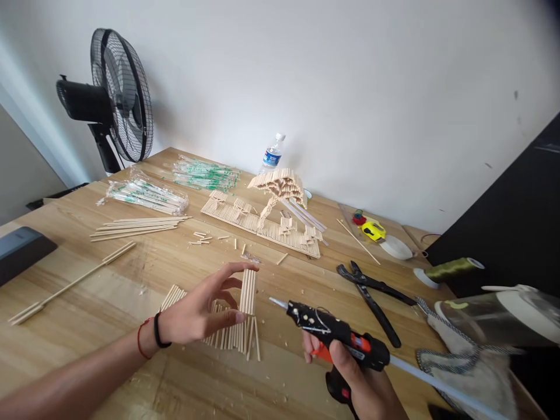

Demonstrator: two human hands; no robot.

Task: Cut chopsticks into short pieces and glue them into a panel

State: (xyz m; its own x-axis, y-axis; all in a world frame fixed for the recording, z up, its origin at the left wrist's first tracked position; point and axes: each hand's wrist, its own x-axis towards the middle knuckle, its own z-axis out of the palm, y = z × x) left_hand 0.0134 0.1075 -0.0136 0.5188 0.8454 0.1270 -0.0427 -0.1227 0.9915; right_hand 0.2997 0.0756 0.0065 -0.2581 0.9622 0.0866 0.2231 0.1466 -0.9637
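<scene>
My left hand (207, 306) grips a short bundle of wooden sticks (248, 291) by its ends, between thumb and fingers, and holds it upright. Under and beside that hand, a row of short cut sticks (230, 338) lies side by side on the table. A black hot glue gun (336, 335) is in my right hand (354, 373), its nozzle pointing left toward the bundle with a gap between them. One finger rests at the orange trigger, and a long glue stick (437, 382) sticks out of the gun's rear.
Behind my hands stands a wooden stick model (280, 192) on a slatted base. Pliers (371, 291), a yellow tape measure (373, 231) and a thread spool (455, 270) lie right. Bagged chopsticks (149, 195), loose sticks (135, 227) and a fan (120, 96) are left. A bottle (272, 156) stands behind.
</scene>
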